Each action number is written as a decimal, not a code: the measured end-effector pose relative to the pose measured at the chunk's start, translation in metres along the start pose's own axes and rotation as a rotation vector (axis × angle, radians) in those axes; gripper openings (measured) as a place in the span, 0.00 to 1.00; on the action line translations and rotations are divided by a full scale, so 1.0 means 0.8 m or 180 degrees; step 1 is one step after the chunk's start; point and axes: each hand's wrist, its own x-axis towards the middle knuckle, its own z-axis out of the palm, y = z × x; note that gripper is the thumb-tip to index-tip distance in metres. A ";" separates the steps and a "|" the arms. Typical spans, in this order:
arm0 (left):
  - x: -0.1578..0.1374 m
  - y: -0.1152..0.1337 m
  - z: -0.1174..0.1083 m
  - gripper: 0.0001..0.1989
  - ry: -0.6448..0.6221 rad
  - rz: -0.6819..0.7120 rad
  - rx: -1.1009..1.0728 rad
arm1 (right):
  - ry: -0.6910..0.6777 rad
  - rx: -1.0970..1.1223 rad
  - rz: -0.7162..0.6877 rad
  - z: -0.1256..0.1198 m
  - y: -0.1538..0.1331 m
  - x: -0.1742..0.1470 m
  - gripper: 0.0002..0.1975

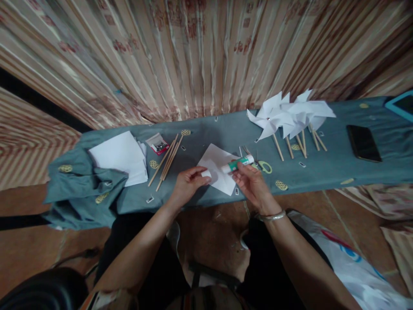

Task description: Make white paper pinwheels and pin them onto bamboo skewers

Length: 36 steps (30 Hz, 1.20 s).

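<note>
Between the fingers of my right hand (251, 183) is a green and white glue stick (237, 164), its uncapped end pointing left. My left hand (189, 183) pinches a small white cap (206, 174). Both hands are held over a square sheet of white paper (213, 158) lying at an angle on the cloth-covered table. Just beyond my right hand lie scissors (265, 167) with light green handles, partly hidden by the hand and the glue stick.
Left of the paper lie several wooden sticks (171, 159), a small red and clear packet (157, 143) and a stack of white paper (118, 153). Several paper pinwheels (271, 116) on sticks rest at the back right, near a black phone (364, 143) and a blue-edged device (402, 105).
</note>
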 end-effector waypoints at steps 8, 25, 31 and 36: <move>0.011 0.011 -0.046 0.14 0.0361 0.1258 0.2048 | 0.0039 0.0187 0.0168 -0.006 -0.008 0.002 0.11; 0.020 0.004 -0.076 0.21 0.0333 0.1412 0.3725 | -0.0070 0.0404 0.0414 -0.003 -0.010 0.002 0.09; 0.019 0.006 -0.076 0.22 0.0433 0.1398 0.3894 | -0.0059 0.0427 0.0416 0.001 -0.013 -0.001 0.09; 0.012 0.020 -0.071 0.22 0.0523 0.1734 0.4138 | -0.0133 0.0398 0.0366 0.001 -0.011 0.000 0.09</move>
